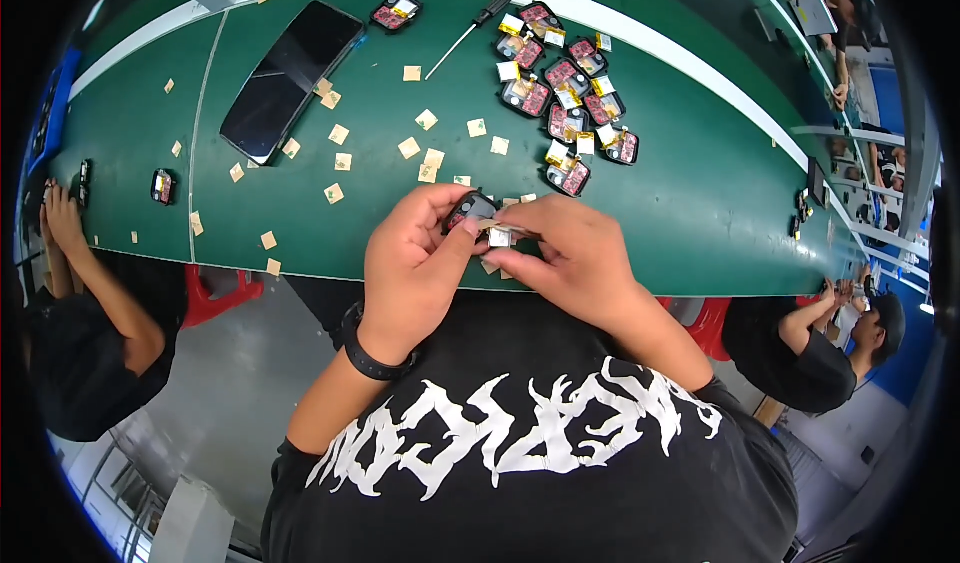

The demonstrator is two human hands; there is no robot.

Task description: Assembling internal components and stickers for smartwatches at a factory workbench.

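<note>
while a dark phone [292,81] lies well beyond the fingers to the left, small tan squares [343,162] are scattered between it and the left hand [412,248], whose thumb and fingers are clamped on an opened black device [472,207]. far beyond the fingertips lies a screwdriver [496,7]. just right of the device, a small white block [500,237] is pinched between thumb and forefinger of the right hand [577,256]; opened units [525,97] cluster beyond that hand.
</note>
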